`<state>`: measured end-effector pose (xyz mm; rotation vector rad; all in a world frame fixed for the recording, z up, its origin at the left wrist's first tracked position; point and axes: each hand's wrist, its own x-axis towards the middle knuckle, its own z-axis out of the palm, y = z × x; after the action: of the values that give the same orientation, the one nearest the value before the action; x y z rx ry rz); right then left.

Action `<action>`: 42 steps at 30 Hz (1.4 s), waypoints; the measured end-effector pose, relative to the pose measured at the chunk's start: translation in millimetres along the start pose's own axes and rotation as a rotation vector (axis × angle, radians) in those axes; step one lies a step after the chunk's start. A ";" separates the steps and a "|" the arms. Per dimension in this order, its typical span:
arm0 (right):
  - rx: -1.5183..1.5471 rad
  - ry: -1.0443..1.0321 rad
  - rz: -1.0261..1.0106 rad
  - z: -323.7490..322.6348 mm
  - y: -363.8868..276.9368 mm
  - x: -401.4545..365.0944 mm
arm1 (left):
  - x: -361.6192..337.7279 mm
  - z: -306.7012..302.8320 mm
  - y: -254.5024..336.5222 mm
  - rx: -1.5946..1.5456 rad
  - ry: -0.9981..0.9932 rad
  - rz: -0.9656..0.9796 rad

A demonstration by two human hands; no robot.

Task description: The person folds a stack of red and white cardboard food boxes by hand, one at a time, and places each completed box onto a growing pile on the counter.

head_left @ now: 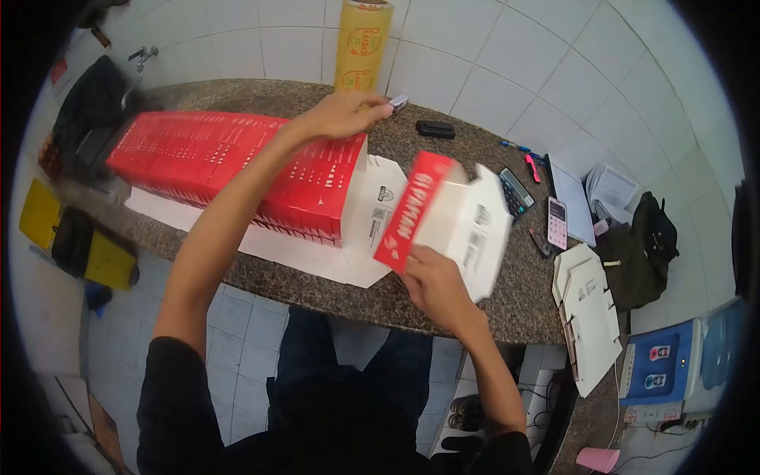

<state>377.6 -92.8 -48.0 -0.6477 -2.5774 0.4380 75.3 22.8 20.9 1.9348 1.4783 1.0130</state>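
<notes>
My right hand (pixel 434 283) grips the lower edge of a red and white carton piece (pixel 467 226), which is tilted over the counter and slightly blurred. Beyond the long row of red cartons (pixel 237 162), my left hand (pixel 344 116) pinches a small whitish object (pixel 398 103) too small to make out. White carton flaps (pixel 378 202) stick out at the right end of the row. A yellow printed roll (pixel 362 47) stands upright behind my left hand.
On the speckled counter (pixel 526 305) lie a black case (pixel 435 129), a calculator (pixel 516 192), a pink phone (pixel 557 222), notebooks and a dark bag (pixel 637 261). Flat white cartons (pixel 592 317) overhang at the right. A faucet (pixel 143 54) is at the far left.
</notes>
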 end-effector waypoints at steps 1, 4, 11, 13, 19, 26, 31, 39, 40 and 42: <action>0.103 0.055 -0.003 12.6 6.1 15.7 | 4.0 -4.4 -30.5 0.252 -0.115 -0.066; 0.223 0.024 0.001 28.4 14.0 49.8 | 3.5 -3.9 -42.9 0.614 -0.246 -0.221; 0.545 -0.127 0.027 43.1 11.2 87.3 | 0.8 -5.6 -46.4 0.636 -0.228 -0.227; 0.666 -0.098 0.072 53.8 9.6 85.0 | 0.3 -4.7 -48.7 0.633 -0.216 -0.216; 0.950 -0.090 0.201 75.5 17.8 71.0 | 1.6 -5.0 -43.0 0.663 -0.298 -0.252; 1.218 -0.020 0.320 97.3 -8.7 71.2 | 0.1 -1.4 -50.0 0.619 -0.193 -0.189; 1.220 0.199 0.308 82.3 40.1 84.9 | -0.8 -8.2 -41.6 0.674 -0.241 -0.233; 0.153 0.153 0.429 88.6 140.6 145.4 | 2.6 -0.4 -58.4 0.684 -0.201 -0.176; 0.360 0.179 0.332 85.6 139.9 142.9 | 2.5 0.7 -54.7 0.663 -0.201 -0.193; 0.558 0.212 0.339 100.5 150.7 146.4 | -0.5 -2.1 -52.0 0.635 -0.205 -0.216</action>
<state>268.0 88.8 -144.0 -0.8616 -2.0078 1.0838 43.1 37.1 -17.4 2.1334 1.9894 0.2435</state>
